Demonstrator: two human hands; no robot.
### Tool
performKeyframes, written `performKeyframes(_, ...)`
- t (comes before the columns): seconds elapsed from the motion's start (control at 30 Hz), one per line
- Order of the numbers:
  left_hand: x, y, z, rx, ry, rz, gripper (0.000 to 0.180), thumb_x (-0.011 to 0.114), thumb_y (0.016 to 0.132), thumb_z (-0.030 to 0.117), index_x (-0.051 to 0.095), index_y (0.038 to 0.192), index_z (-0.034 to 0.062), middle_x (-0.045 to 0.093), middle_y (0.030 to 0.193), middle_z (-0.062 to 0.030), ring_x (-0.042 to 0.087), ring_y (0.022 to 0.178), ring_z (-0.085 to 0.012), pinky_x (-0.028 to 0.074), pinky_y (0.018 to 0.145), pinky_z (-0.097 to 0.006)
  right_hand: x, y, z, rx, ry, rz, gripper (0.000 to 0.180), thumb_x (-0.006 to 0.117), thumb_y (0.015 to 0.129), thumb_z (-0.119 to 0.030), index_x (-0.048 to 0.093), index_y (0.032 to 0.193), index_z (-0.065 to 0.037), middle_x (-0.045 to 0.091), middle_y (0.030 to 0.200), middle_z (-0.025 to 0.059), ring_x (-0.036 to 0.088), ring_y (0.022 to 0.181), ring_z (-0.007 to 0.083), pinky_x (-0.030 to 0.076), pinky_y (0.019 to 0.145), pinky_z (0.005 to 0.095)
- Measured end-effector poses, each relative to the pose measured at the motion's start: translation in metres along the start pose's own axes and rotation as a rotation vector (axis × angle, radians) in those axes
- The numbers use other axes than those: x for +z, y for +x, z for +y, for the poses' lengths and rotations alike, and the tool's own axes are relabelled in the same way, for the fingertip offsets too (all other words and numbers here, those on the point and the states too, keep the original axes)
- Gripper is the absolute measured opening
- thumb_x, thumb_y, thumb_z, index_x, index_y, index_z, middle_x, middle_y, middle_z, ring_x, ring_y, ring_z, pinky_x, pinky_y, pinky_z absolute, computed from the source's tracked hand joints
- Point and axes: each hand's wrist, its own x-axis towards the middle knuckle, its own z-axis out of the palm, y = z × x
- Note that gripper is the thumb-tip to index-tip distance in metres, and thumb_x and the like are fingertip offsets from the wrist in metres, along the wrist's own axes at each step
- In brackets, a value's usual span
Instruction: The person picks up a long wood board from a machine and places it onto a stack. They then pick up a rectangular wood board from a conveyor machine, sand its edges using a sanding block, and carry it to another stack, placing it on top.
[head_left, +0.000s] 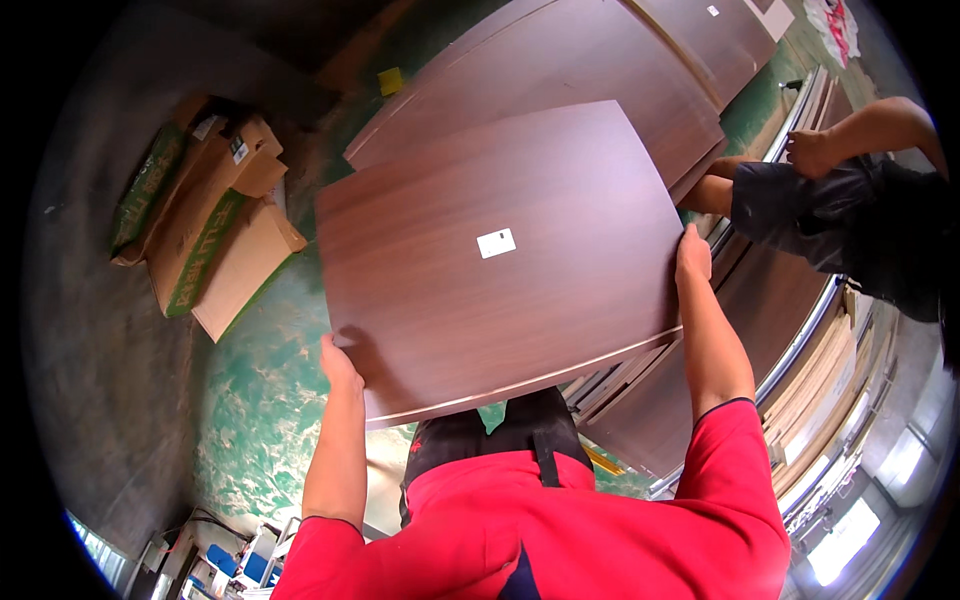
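At 9 o'clock I note flattened cardboard boxes (215,225) lying on the green mottled floor (255,400), well apart from the work. My left hand (338,362) sits at about 7 o'clock, fingers clamped on the lower left corner of the dark wood-grain panel (500,260); the thumb side shows, the fingertips are hidden under the board. The panel fills the centre of the view, held roughly flat and tilted slightly, its pale lower edge running from my left hand up toward the right. A small white label (496,242) sits near its middle. Beyond it, at 12 o'clock, a stack of similar brown panels (590,75) lies partly under the held one. My right hand (692,255) is at 3 o'clock, closed over the panel's right edge, fingers wrapped out of sight. Below that hand, more stacked boards (690,400) lean at about 4 o'clock. At 2 o'clock another person's hand (812,152) rests on dark clothing, just beside the metal rail (800,340); it does not touch my panel.
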Motion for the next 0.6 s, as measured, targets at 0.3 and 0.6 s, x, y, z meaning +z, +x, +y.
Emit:
performKeyframes(0.3, 0.056, 0.011, -0.073, -0.103, 0.082, 0.068, 0.053, 0.05, 0.087, 0.036, 0.049, 0.122, -0.0036, 0.049, 0.125, -0.0146, 0.048, 0.113, -0.0244, 0.038, 0.095, -0.036, 0.02, 0.106, -0.049, -0.252, 0.07, -0.022, 0.057, 0.039, 0.083, -0.047, 0.064, 0.102, 0.0, 0.061, 0.109, 0.023, 0.055, 0.108, 0.0386, 0.041, 0.092, 0.0429)
performKeyframes(0.6, 0.083, 0.033, -0.081, -0.002, 0.885, -0.227, 0.076, 0.046, 0.085, 0.06, 0.034, 0.137, 0.0072, 0.038, 0.138, -0.0152, 0.041, 0.122, -0.0292, 0.034, 0.096, -0.043, 0.075, 0.078, -0.087, -0.919, -0.468, 0.094, 0.044, 0.051, 0.083, -0.034, 0.05, 0.12, -0.011, 0.05, 0.119, 0.0174, 0.049, 0.112, 0.0353, 0.042, 0.089, 0.0506)
